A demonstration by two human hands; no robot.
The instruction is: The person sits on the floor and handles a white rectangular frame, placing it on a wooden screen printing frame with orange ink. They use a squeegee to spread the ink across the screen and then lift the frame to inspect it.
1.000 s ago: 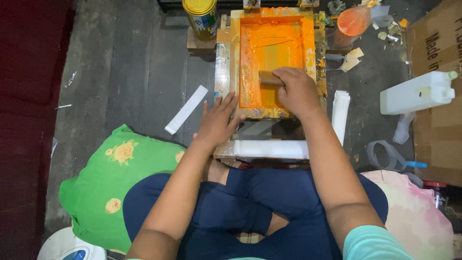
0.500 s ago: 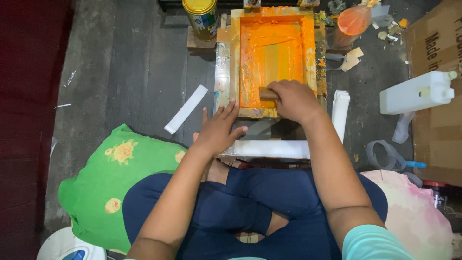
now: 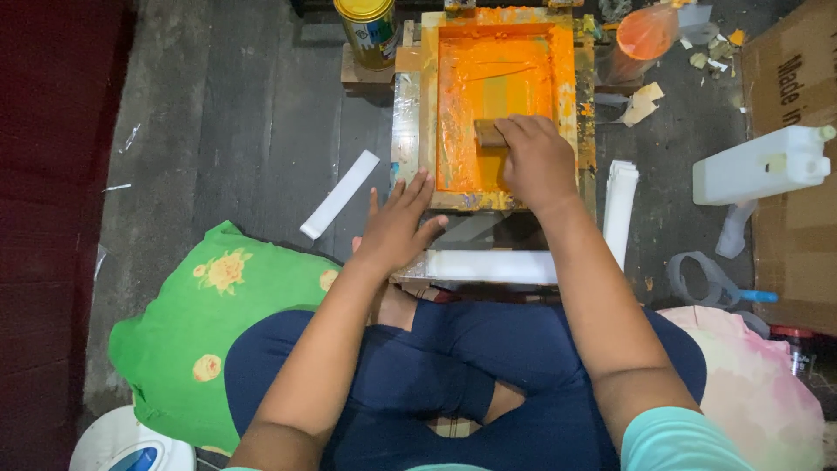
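**Squeegee in the orange screen frame**

We saw the right hand (image 3: 539, 161) clenched over a wooden squeegee (image 3: 490, 133), pressing it into the orange ink of the screen frame (image 3: 582, 105). The left hand (image 3: 398, 222) lay released, fingers spread flat, on the near left corner of that frame, touching its edge. Just below both hands a white strip (image 3: 488, 266) lay across the front of the frame, close to the knees. To the left of the left hand another white strip (image 3: 340, 194) lay on the grey floor (image 3: 218, 113), with a green cushion (image 3: 209, 314) nearer the body. Beyond the left hand stood a yellow-lidded can (image 3: 368, 28). Well to the right of the right hand we noted a white jug (image 3: 757, 166).
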